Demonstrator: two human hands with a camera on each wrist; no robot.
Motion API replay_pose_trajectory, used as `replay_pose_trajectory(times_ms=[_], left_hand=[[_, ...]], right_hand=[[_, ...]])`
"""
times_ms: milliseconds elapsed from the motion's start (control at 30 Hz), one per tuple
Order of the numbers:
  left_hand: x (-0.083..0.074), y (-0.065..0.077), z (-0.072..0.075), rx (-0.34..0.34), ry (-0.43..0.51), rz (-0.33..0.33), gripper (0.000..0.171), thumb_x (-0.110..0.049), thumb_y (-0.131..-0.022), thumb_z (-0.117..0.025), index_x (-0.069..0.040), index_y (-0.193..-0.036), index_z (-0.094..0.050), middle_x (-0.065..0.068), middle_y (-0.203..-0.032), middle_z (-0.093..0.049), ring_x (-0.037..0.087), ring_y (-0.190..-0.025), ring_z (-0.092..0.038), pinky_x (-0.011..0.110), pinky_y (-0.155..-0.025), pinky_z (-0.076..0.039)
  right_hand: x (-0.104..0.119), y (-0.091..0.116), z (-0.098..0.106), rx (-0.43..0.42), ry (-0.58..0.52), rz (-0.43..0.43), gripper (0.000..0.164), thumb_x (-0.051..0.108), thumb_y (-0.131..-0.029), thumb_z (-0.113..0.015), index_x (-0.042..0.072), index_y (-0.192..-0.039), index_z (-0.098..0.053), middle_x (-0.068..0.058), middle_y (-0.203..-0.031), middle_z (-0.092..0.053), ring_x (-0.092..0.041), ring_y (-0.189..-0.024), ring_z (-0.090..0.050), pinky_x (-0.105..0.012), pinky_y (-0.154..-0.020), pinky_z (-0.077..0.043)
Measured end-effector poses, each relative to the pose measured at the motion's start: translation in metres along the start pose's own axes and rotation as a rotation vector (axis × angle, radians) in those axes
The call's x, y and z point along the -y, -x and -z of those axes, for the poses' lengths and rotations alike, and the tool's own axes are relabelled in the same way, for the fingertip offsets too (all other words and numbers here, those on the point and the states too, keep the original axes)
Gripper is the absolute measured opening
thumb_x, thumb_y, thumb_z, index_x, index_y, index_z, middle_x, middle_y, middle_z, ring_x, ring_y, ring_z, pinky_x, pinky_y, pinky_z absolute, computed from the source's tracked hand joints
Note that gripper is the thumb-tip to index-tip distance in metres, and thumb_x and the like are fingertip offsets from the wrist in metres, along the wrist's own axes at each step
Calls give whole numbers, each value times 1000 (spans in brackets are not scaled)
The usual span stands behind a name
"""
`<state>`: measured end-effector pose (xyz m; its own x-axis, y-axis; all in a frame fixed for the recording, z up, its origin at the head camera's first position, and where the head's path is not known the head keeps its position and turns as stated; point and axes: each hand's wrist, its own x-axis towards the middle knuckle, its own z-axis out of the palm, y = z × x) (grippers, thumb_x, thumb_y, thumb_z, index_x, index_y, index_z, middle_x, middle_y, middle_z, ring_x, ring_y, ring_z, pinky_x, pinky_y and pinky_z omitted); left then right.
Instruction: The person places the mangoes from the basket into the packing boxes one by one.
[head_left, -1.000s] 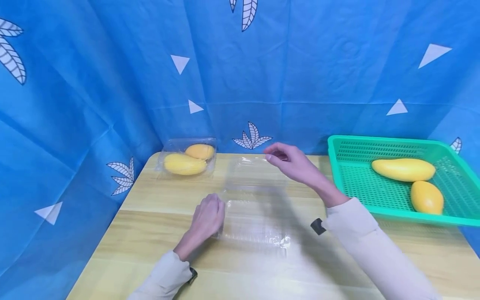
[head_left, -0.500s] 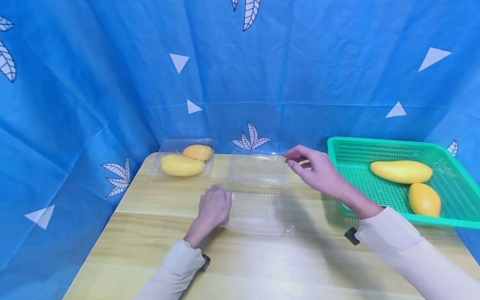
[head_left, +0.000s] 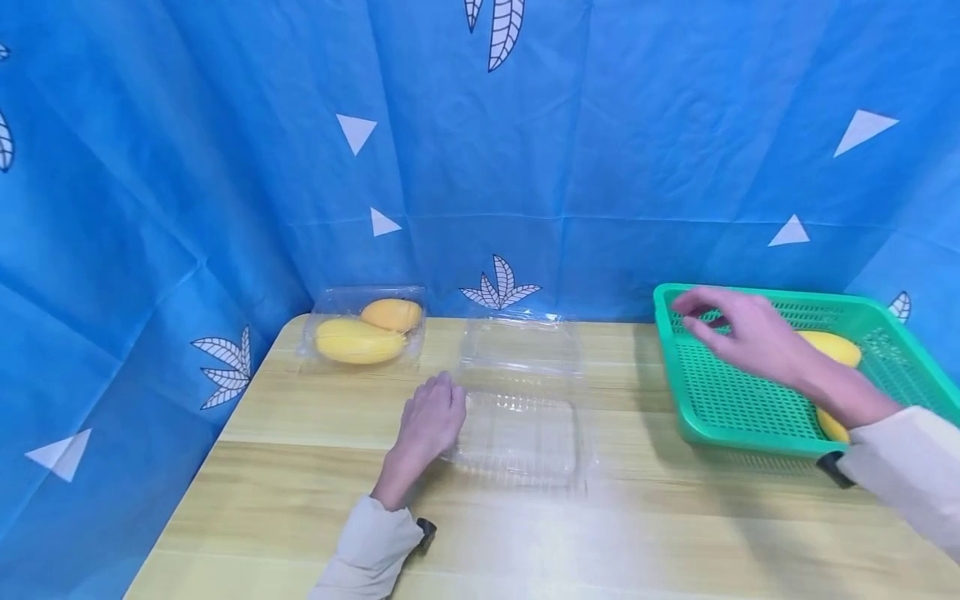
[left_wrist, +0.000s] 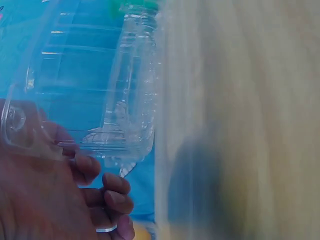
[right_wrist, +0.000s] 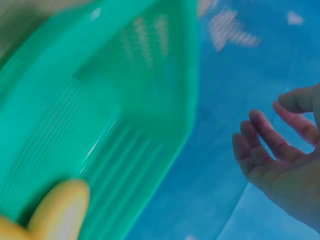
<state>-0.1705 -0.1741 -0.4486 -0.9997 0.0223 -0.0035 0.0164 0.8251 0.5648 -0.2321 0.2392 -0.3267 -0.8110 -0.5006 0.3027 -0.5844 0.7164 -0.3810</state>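
Observation:
My left hand [head_left: 433, 417] rests at the left edge of an open clear plastic clamshell container [head_left: 517, 437] on the table. The raised lid [head_left: 521, 342] is at its far side. In the left wrist view, the fingers [left_wrist: 116, 197] curl loosely beside the container, and its clear corner overlaps the thumb side of the hand. My right hand [head_left: 738, 329] hovers over the left part of a green plastic basket [head_left: 678, 392], fingers loosely bent and holding nothing. Two yellow mangoes lie in the basket: one mango [head_left: 832, 346] is partly behind my hand, the other mango [head_left: 831, 427] mostly behind my wrist.
A second clear container [head_left: 416, 354] stands at the table's back left corner with two mangoes [head_left: 360, 342] inside. A blue patterned curtain [head_left: 480, 150] hangs behind and to the left of the wooden table [head_left: 300, 467].
My right hand has left the container's lid and moved right to above the basket. My left hand has stayed by the container, which has shifted slightly right along the table.

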Motion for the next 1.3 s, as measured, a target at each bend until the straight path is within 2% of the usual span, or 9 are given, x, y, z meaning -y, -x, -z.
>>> replay_pose_trajectory(times_ms=[67, 200, 300, 367, 567, 800, 1000, 1133, 1300], left_hand=[[0, -1, 2, 24, 40, 5, 28, -25, -105, -31, -10, -86, -46, 8, -80, -44, 26, -75, -43, 41, -69, -39], [1, -3, 4, 60, 106, 5, 27, -21, -105, -33, -9, -84, -45, 8, -77, -43, 24, -69, -41, 36, -62, -37], [3, -3, 3, 76, 118, -11, 27, -19, -106, -35, -9, -82, -45, 7, -76, -43, 23, -68, -40, 35, -61, -36], [5, -3, 2, 80, 100, -28, 27, -19, -106, -36, -10, -82, -45, 6, -76, -43, 23, -68, -41, 35, -61, -37], [9, -1, -2, 81, -11, -86, 26, -23, -105, -38, -13, -82, -47, 5, -76, -46, 24, -73, -44, 37, -67, -38], [12, 2, -6, 96, -134, -124, 28, -25, -108, -34, -13, -86, -47, 5, -82, -46, 26, -80, -43, 41, -74, -39], [12, 2, -10, 61, -222, -130, 25, -24, -106, -35, -12, -88, -46, 5, -85, -46, 25, -83, -42, 41, -75, -39], [11, 2, -9, 39, -233, -126, 23, -24, -104, -38, -11, -87, -47, 5, -86, -46, 26, -83, -42, 40, -76, -39], [12, 1, -10, 12, -224, -108, 21, -22, -103, -42, -11, -86, -46, 6, -86, -45, 26, -82, -41, 40, -74, -38]], right_hand=[[-20, 6, 7, -1, 58, -31, 23, 6, -96, -70, 7, -118, -69, -7, -113, -72, -25, -100, -68, -24, -76, -57], [-57, 19, 16, -11, 158, -25, 24, 3, -91, -72, 4, -115, -70, -10, -110, -72, -32, -98, -68, -48, -76, -57], [-78, 28, 22, -16, 212, -22, 26, 2, -88, -74, 2, -114, -70, -13, -108, -72, -36, -97, -68, -58, -78, -54], [-90, 34, 26, 7, 239, -41, 27, 3, -88, -74, 0, -114, -69, -16, -108, -72, -39, -98, -67, -60, -79, -53], [-124, 49, 36, 159, 393, -120, 33, 10, -90, -73, -8, -116, -64, -26, -107, -67, -45, -90, -65, -61, -72, -53], [-156, 65, 38, 187, 496, -108, 38, 12, -83, -79, -9, -110, -62, -28, -97, -65, -43, -78, -63, -60, -67, -53], [-175, 73, 37, 227, 524, -124, 39, 10, -83, -79, -10, -110, -59, -33, -99, -62, -47, -82, -63, -61, -70, -52], [-183, 73, 39, 290, 516, -181, 41, 13, -87, -76, -12, -114, -56, -37, -103, -58, -48, -82, -62, -61, -69, -52], [-188, 71, 37, 341, 515, -201, 48, 20, -88, -76, -11, -117, -54, -40, -106, -56, -52, -86, -62, -65, -73, -51]])
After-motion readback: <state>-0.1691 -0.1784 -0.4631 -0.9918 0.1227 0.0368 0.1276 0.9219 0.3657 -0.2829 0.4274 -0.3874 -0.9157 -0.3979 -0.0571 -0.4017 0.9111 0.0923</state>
